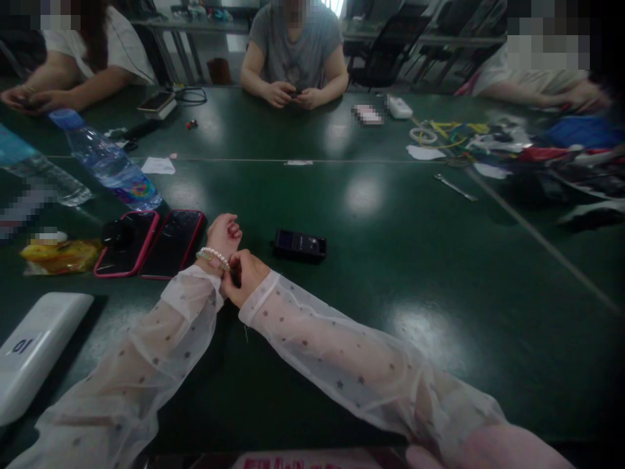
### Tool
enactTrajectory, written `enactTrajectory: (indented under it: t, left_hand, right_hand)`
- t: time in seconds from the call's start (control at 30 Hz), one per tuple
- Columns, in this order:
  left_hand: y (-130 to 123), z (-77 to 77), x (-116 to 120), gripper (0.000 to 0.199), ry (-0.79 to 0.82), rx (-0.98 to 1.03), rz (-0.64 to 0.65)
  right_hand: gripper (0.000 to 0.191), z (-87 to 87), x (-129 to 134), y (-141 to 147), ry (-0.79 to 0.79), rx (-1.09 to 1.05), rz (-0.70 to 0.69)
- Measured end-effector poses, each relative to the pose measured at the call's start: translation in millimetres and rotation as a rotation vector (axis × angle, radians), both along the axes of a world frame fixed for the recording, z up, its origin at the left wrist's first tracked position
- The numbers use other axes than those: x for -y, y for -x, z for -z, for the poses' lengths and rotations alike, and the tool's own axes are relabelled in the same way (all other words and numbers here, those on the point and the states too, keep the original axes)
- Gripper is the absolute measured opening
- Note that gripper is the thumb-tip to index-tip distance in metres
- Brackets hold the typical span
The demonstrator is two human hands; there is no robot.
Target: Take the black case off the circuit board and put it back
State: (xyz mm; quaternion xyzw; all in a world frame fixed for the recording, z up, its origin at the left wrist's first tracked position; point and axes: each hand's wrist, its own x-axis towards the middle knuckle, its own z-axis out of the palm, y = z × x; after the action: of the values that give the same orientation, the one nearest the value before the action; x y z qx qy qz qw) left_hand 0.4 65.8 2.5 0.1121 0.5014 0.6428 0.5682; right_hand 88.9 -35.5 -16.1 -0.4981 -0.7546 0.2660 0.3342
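My left hand [225, 233] is held just over the table with its fingers curled in, and nothing shows in it. A beaded bracelet [211, 254] of pale pearls circles that wrist, just above the sheer white sleeve cuff. My right hand [251, 277] reaches across to the inner side of the left wrist. Its thumb and fingers close at the end of the bracelet, though the exact grip is partly hidden. A small black device [299, 245] with a screen lies right of my hands. Left of them rest two phones in red-pink cases, a nearer phone [173, 244] and another phone [129, 251].
Two plastic bottles, one a labelled bottle [110, 163], stand at the left. Below are a yellow packet [61, 256] and a white power bank [41, 352]. A wrench [455, 187] and tangled cables [454, 133] lie at the right. Three people sit across the green table [390, 273].
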Motion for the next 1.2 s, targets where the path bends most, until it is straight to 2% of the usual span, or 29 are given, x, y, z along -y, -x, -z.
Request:
enactTrajectory:
  t: [0.1, 0.27, 0.4, 0.57, 0.67, 0.73, 0.83, 0.9, 0.93, 1.0, 1.07, 1.2]
  left_hand:
    - [-5.5, 4.6, -1.1, 0.034, -0.078, -0.157, 0.035]
    - [-7.2, 7.5, 2.5, 0.030, -0.293, -0.667, 0.237]
    - [-2.3, 1.4, 6.4, 0.030, -0.378, -0.926, 0.391]
    - [-0.3, -5.5, 5.2, 0.038, -0.519, -1.266, 0.637]
    - [-2.3, -6.3, 4.3, 0.040, -0.566, -1.385, 0.658]
    - [-1.9, -6.4, 4.3, 0.040, -0.567, -1.433, 0.672]
    - [2.4, -5.5, 4.9, 0.036, -0.554, -1.534, 0.693]
    - [5.6, -3.5, 6.1, 0.027, -0.547, -1.633, 0.689]
    - [6.6, -1.9, 7.0, 0.021, -0.551, -1.687, 0.686]
    - [6.6, 2.2, 9.8, 0.017, -0.563, -1.788, 0.683]
    - [4.0, 7.3, 13.4, 0.023, -0.567, -1.858, 0.696]
    - [-3.9, 18.2, 20.4, 0.032, -0.567, -1.893, 0.693]
  right_hand:
    - [0.019, 2.3, -1.3, -2.0, -0.026, 0.082, -0.043]
    - [0.017, -3.3, 0.6, -5.6, -0.153, 0.077, -0.064]
    - [0.016, -13.9, 1.2, -7.8, -0.157, 0.100, -0.087]
    - [0.019, -30.9, -4.1, -8.0, 0.014, 0.105, -0.111]
    - [0.027, -39.3, -9.6, -5.3, 0.139, 0.127, -0.119]
    - [0.030, -40.0, -12.2, -2.7, 0.155, 0.152, -0.150]
    - [0.039, -32.7, -11.5, -2.4, 0.025, 0.120, -0.257]
    - [0.042, -26.5, -7.8, -9.1, -0.087, 0.057, -0.265]
    - [0.036, -24.5, -5.4, -15.5, -0.132, 0.024, -0.229]
    - [0.025, -24.0, -1.0, -34.3, -0.264, -0.033, -0.193]
    - [0.022, -26.5, 1.0, -59.4, -0.458, -0.087, -0.144]
    - [0.031, -24.0, -7.8, -116.7, -0.735, -0.025, -0.082]
